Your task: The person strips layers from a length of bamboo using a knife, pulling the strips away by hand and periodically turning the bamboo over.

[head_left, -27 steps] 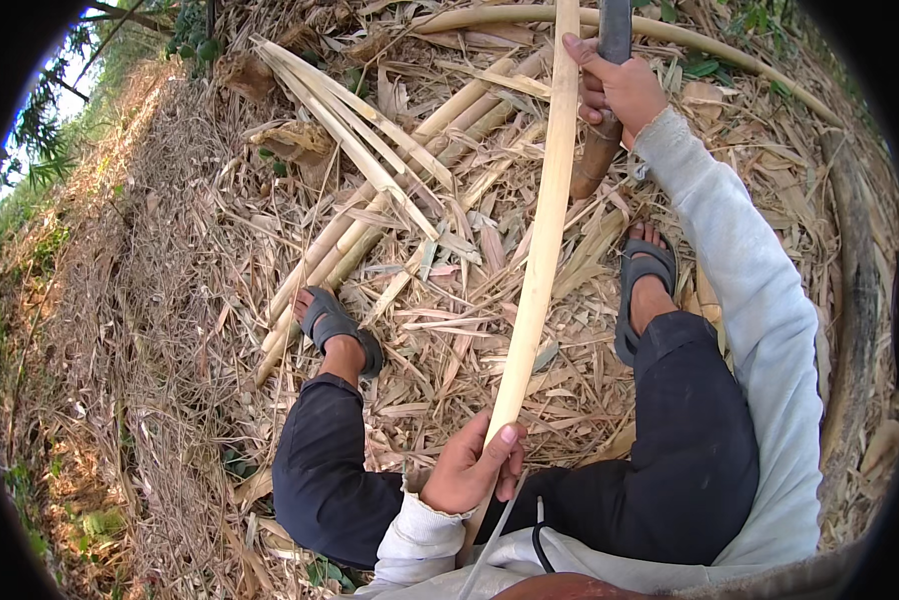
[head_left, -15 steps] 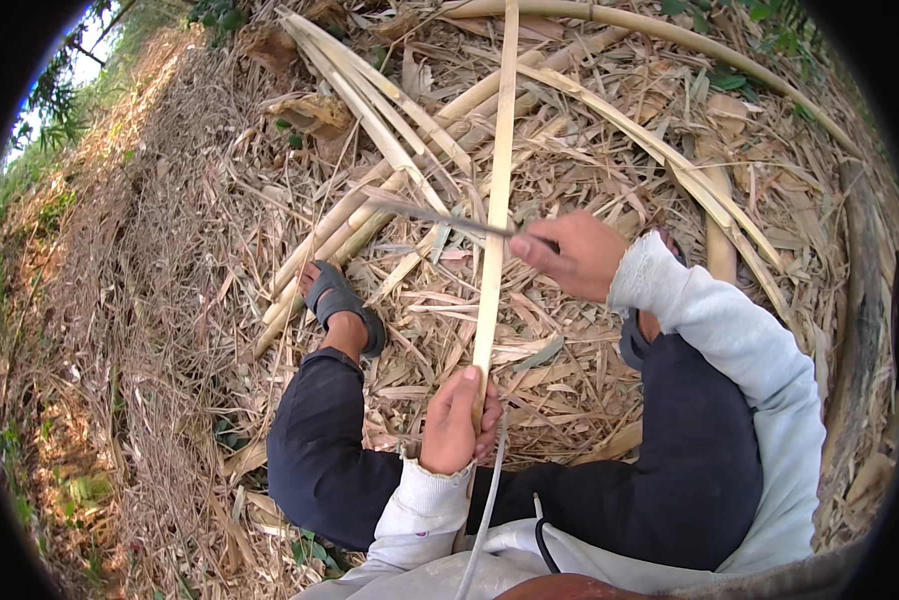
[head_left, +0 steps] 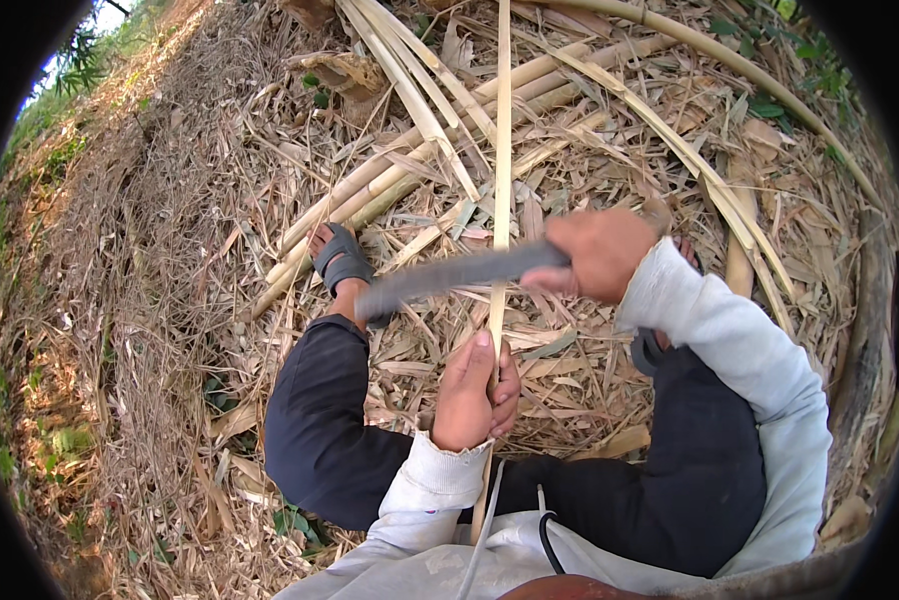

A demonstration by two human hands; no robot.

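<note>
A long, narrow bamboo strip [head_left: 504, 150] runs from the top of the view down toward my lap. My left hand [head_left: 473, 392] is closed around its lower part, thumb lying along the strip. In my right hand [head_left: 602, 255] is a dark-bladed knife [head_left: 460, 274], gripped by its handle. The blade points left and crosses over the strip a little above my left hand; its far end is blurred by motion. Whether the edge touches the strip, I cannot tell. The handle is mostly hidden in my fist.
Split bamboo strips [head_left: 410, 85] lie at the upper left, across bamboo poles [head_left: 355, 200]. More split strips [head_left: 705, 175] rest at the right. A long curved pole [head_left: 730, 62] arcs along the upper right. Dry leaves and shavings [head_left: 200, 260] cover the ground around my sandalled feet.
The knife has come down along the strip toward my left hand, and its broad side now shows. My left hand has shifted slightly up and right, still holding the strip.
</note>
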